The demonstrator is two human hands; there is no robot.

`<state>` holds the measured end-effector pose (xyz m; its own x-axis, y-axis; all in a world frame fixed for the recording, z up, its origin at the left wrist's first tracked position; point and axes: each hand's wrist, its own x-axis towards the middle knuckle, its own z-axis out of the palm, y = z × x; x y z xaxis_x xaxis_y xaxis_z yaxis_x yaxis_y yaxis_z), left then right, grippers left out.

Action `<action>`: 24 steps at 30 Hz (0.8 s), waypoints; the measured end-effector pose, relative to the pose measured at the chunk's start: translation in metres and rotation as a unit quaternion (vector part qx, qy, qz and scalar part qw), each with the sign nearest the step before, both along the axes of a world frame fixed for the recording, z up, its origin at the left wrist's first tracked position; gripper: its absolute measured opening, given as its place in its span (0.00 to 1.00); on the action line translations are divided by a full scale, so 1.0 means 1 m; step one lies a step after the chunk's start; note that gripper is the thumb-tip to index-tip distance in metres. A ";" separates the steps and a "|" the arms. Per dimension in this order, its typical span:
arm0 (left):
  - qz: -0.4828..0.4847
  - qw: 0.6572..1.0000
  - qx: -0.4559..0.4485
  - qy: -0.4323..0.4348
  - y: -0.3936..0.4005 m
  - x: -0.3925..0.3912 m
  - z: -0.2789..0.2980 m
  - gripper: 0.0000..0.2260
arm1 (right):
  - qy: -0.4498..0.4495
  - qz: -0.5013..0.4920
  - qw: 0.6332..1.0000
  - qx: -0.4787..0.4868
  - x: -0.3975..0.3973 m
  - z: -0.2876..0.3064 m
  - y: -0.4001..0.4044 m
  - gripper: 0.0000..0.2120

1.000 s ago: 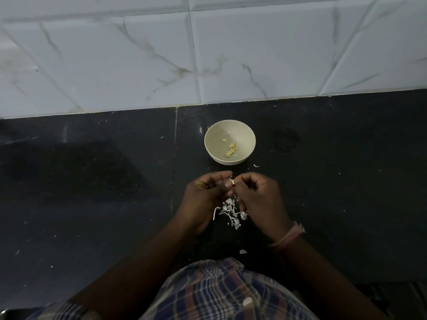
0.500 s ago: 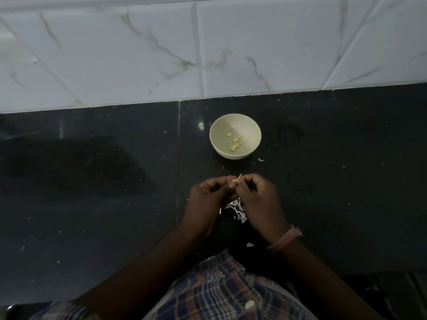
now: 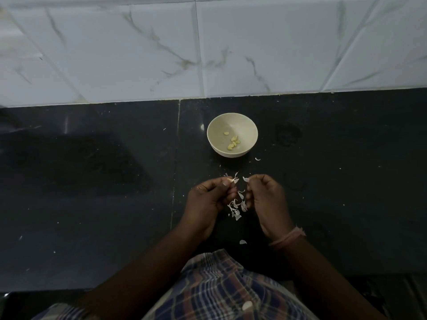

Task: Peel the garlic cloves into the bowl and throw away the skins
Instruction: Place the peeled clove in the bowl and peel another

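Left hand (image 3: 208, 200) pinches the garlic clove (image 3: 231, 180), right hand (image 3: 265, 199) pinches a skin flake (image 3: 246, 179), bowl (image 3: 217, 128) just beyond.

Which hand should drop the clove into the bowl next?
Left. The left hand pinches the partly peeled garlic clove near the small cream bowl; the right hand holds only a white papery skin flake.

Both forearms reach forward from the lower frame, converging. Left hand (image 3: 209, 200): fingers curled, thumb and fingertips pinching a small pale garlic clove (image 3: 232, 180). Right hand (image 3: 269, 199): fingers curled, pinching a white papery skin flake (image 3: 246, 179). Hands just apart. Pinkish thread band (image 3: 287, 239) on right wrist.
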<state>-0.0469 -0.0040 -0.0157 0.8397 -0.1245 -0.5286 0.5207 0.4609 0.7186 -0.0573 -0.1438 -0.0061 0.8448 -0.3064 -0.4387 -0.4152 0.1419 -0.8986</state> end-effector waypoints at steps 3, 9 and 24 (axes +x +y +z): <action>0.008 1.000 0.001 0.001 0.001 0.000 -0.001 0.07 | -0.002 0.027 0.997 -0.070 0.001 -0.001 -0.002 0.11; 0.013 1.000 0.003 -0.011 0.002 0.004 -0.002 0.09 | -0.050 0.082 0.962 -0.254 -0.004 -0.010 0.010 0.11; -0.056 0.984 0.130 -0.107 -0.002 0.006 0.016 0.06 | -0.099 0.028 0.982 -0.159 0.001 0.003 0.010 0.02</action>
<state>-0.0414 -0.0064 0.0006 0.9240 -0.1069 -0.3672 0.3816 0.1946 0.9036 -0.0565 -0.1341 -0.0030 0.9232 -0.3522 -0.1540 -0.2269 -0.1760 -0.9579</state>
